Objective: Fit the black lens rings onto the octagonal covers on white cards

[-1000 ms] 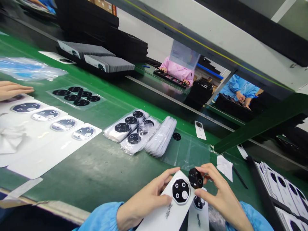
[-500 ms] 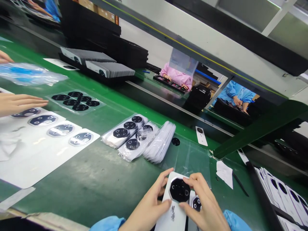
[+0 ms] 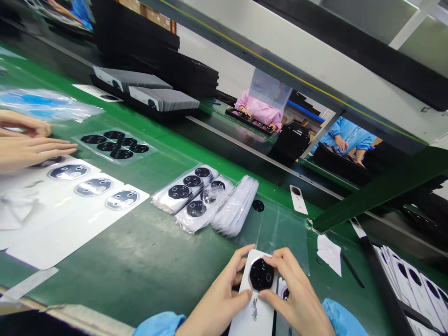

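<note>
Now the right hand [image 3: 294, 296] has its grip pinching a black disc [image 3: 262, 275] at a white panel's [image 3: 251, 324] far end, clasped by the left hand [image 3: 222, 298] at the bench's [image 3: 157, 275] near right; uneven finger pressure could skew the disc.

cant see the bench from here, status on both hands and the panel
Left hand holding white panel; right hand pinching black disc over white panel's upper end; second panel alongside, partly hidden; no obstruction seen.

White panel [image 3: 252, 322], one: held in left hand [image 3: 222, 298]. Black disc [image 3: 262, 274], one: over panel's upper end, pinched by right hand [image 3: 296, 291]. Film-wrapped stacks [image 3: 234, 207]: on green table [image 3: 157, 266], beyond. Co-worker's hands [image 3: 31, 151]: far left.
</note>
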### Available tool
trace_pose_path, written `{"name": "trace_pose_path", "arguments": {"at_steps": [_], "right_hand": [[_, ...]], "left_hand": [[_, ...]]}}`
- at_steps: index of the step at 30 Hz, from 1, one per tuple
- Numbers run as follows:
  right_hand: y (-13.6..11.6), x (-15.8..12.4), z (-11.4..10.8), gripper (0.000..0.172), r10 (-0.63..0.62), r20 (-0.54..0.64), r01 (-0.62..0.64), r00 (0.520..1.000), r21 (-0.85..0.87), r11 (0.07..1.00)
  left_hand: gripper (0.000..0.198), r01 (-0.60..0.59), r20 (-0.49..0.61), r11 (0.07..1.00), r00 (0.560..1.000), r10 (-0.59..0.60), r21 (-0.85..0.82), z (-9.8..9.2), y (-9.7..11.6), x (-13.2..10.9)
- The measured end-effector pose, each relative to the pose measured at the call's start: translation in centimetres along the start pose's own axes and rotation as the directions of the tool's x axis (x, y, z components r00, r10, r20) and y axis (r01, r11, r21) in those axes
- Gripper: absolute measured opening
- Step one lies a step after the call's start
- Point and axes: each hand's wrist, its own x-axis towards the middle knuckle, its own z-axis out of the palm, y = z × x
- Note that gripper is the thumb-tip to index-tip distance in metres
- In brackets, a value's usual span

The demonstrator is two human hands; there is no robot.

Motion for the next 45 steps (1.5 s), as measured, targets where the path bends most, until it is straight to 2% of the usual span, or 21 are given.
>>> {"name": "trace_pose_path", "arguments": {"at_steps": [10,16,23,27,45], "right_hand": [[-0.1,0.0,-0.3,0.042,-0.008,0.066,0.007,0.998,0.005,1.0],[-0.1,-0.1,-0.3,0.044,-0.023,0.057,0.023,0.998,0.013,1.0],[0.0,-0.1,-0.1,0.045,-0.027,0.055,0.028,0.998,-0.01,1.0],[0.1,-0.1,-0.1,0.044,-0.044,0.034,0.045,0.998,-0.023,0.999],[-0.8,0.2,-0.4,0.041,-0.008,0.054,0.011,0.999,-0.06,0.998]], "left_hand": [[0.071,0.029,-0.026,1.0,0.999,-0.028,0.009,0.3,0.6,-0.3],[0.069,0.033,-0.035,0.999,0.999,-0.033,0.01,0.3,0.7,-0.3],[0.07,0.016,-0.024,1.0,1.0,-0.017,-0.026,-0.1,-0.3,-0.1],[0.068,0.006,-0.035,1.0,0.999,-0.006,-0.01,0.0,0.1,0.0],[0.067,0.006,-0.025,1.0,1.0,-0.007,-0.021,0.0,-0.2,-0.1]]}}
